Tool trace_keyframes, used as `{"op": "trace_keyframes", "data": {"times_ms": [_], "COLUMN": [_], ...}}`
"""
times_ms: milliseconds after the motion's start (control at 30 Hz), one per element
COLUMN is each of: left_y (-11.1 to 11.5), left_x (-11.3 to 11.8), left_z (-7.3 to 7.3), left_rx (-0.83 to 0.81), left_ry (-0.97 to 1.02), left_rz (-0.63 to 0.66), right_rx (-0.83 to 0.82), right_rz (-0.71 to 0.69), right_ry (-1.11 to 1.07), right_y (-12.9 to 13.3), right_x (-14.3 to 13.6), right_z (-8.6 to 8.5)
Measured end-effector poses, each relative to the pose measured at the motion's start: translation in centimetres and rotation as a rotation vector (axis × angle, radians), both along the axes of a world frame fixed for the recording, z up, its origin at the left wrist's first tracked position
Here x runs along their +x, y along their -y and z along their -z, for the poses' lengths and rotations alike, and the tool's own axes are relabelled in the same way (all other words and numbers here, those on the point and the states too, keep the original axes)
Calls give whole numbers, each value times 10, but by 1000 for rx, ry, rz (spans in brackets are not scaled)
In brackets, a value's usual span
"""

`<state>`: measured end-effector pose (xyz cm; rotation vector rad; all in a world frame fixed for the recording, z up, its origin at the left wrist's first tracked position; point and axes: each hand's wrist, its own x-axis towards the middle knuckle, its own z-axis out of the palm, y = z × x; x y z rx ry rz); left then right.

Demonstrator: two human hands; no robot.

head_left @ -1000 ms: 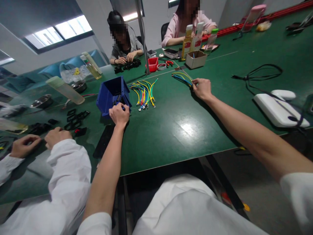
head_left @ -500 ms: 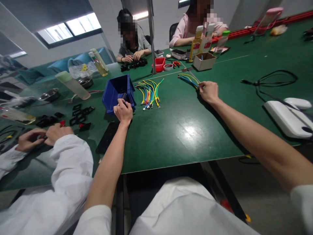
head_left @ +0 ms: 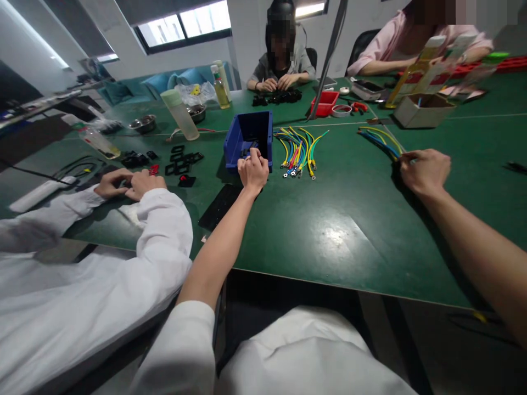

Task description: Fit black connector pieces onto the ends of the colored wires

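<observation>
My left hand (head_left: pixel 254 171) is at the front lip of a blue plastic bin (head_left: pixel 267 137), fingers curled. What they grip, if anything, is hidden. Dark small pieces lie inside the bin. Farther right, my right hand (head_left: pixel 426 169) pinches the near end of a small bunch of yellow, blue and green wires (head_left: pixel 381 140) on the table. Between my hands, just right of the bin, lies a spread pile of coloured wires (head_left: pixel 302 151) with metal ring terminals at their near ends.
A black flat object (head_left: pixel 220 207) lies by my left forearm on the green table (head_left: pixel 313 236). On the left, a co-worker's hands (head_left: pixel 132 184) work near black frames (head_left: pixel 181 162). Behind are a red box (head_left: pixel 325 103), a tape roll (head_left: pixel 341 111), a cardboard box (head_left: pixel 424 112) and bottles.
The camera view has turned left, so everything sits farther right in the picture. My left hand stays at the bin and my right hand stays on the wires.
</observation>
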<state>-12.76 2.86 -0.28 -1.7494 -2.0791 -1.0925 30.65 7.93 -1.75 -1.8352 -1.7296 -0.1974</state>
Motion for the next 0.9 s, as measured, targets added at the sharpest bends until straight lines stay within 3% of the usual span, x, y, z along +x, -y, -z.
{"op": "trace_keyframes", "data": {"times_ms": [200, 400, 533, 733, 833, 900], "left_y": [1, 3, 3, 1, 2, 2], "left_x": [0, 1, 2, 2, 1, 1], "left_z": [-3, -6, -8, -7, -6, -6], "left_rx": [-26, -39, -39, 9, 0, -9], "left_ry": [14, -5, 10, 32, 0, -20], "left_rz": [19, 18, 8, -2, 11, 14], "right_rx": [137, 218, 121, 70, 19, -13], "right_rz": [67, -136, -243, -364, -395, -379], "right_ry": [43, 57, 129, 290, 419, 449], "right_y": [22, 36, 47, 32, 12, -1], "right_x": [-19, -65, -116, -180, -193, -196], "right_z": [-9, -4, -8, -43, -66, -71]}}
